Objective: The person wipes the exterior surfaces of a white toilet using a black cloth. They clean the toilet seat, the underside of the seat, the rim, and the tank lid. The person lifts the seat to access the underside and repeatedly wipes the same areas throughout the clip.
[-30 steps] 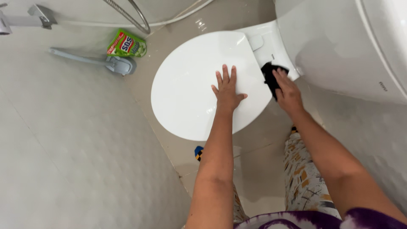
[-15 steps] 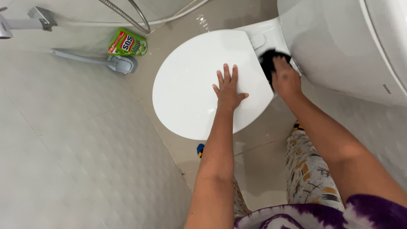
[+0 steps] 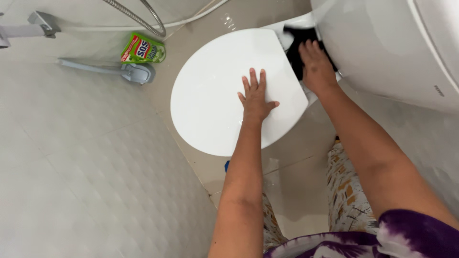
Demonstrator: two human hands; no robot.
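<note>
My left hand (image 3: 255, 97) lies flat, fingers spread, on the closed white toilet lid (image 3: 210, 91). My right hand (image 3: 315, 67) presses a black cloth (image 3: 296, 40) against the back of the toilet, by the lid's hinge and under the white tank (image 3: 382, 48). Most of the cloth is hidden beneath my fingers and the tank's edge.
A green refill pouch (image 3: 142, 49) and a grey toilet brush (image 3: 119, 70) lie on the floor by the tiled wall (image 3: 71, 167). A metal hose (image 3: 138, 19) and a sprayer bracket (image 3: 28, 26) hang at upper left. My patterned trousers (image 3: 346, 196) show below.
My right hand has pushed the black cloth up and further back, from beside the lid's edge into the gap under the tank. My left hand has stayed flat on the lid.
</note>
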